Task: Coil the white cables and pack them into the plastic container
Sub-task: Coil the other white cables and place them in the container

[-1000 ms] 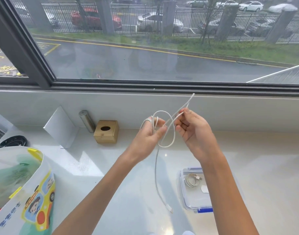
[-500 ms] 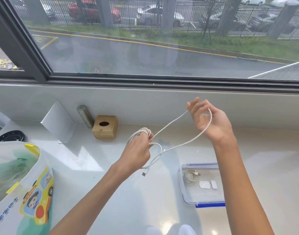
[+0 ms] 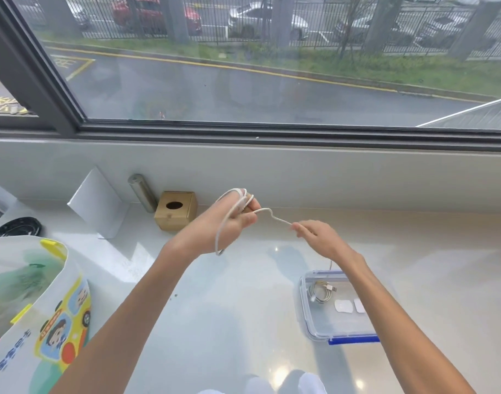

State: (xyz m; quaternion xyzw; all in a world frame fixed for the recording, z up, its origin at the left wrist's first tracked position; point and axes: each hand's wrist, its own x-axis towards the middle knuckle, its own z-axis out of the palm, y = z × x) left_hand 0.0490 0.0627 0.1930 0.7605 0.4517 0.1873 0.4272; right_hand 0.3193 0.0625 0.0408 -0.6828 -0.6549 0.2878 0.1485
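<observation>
Your left hand (image 3: 229, 227) holds the white cable (image 3: 269, 211) above and left of the plastic container (image 3: 303, 308), loops wound round its curled fingers (image 3: 254, 206). Your right hand (image 3: 321, 240), above the container's far edge, pinches the cable's free stretch. Another coiled cable (image 3: 319, 292) lies inside the container

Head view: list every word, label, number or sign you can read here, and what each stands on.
Nothing is clear enough to quote.
Blue characters on the printed bag: blurred, unreadable.
Lettering on the bag's bus picture: too small to read.
Yellow road markings outside the window: characters cut off and blurred.
Plastic container and wooden box: no text visible.
</observation>
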